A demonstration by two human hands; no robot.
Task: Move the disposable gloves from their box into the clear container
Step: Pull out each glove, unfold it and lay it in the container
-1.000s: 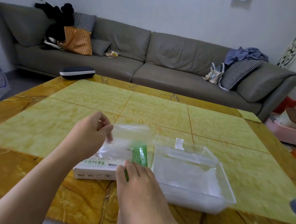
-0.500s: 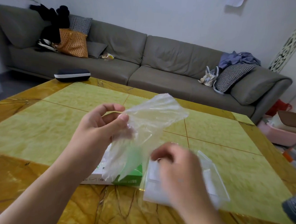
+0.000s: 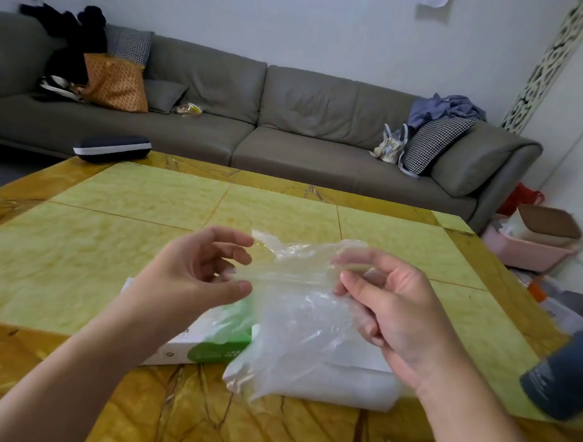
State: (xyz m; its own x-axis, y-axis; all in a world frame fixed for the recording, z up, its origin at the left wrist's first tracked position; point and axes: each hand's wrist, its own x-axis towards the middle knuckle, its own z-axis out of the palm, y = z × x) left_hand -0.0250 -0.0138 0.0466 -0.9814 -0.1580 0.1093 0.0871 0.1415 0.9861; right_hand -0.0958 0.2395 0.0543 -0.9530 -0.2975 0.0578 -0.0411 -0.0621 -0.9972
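Nearest, along the bottom of the frame: the veined brown border of the desk [image 3: 70, 361], with both forearms coming up over it. At the far right edge, a blurred dark object [image 3: 567, 381], too unclear to name.

Just above, at lower centre: the clear container [image 3: 351, 385], lying on the desk and largely veiled by hanging film. To the left of it, the white and green box [image 3: 207, 347], partly hidden under the left wrist. Touching the container or only beside it, cannot tell. Probably set side by side to keep the way from one to the other short.

Higher, in the centre: a thin bunch of the gloves [image 3: 298, 317], lifted off the desk and stretched across between the two hands. Left hand [image 3: 191, 276]: grip closed in a pinch, thumb and curled fingers on the left end of the film. Right hand [image 3: 390, 309]: grip closed as well, fingers curled round the right end, thumb on top. Held at both ends most likely for spreading or gathering the film, given such light and clinging plastic. Lower part of the bunch hanging down freely, in front of the container and seemingly right above it. By judgement, only lowering and releasing left to do for this bunch.

Farther, at the upper left corner of the desk: a dark case [image 3: 112, 148] with a pale stripe. Behind all, across the upper frame: a grey sofa [image 3: 323, 120] with cushions, bags and clothes.
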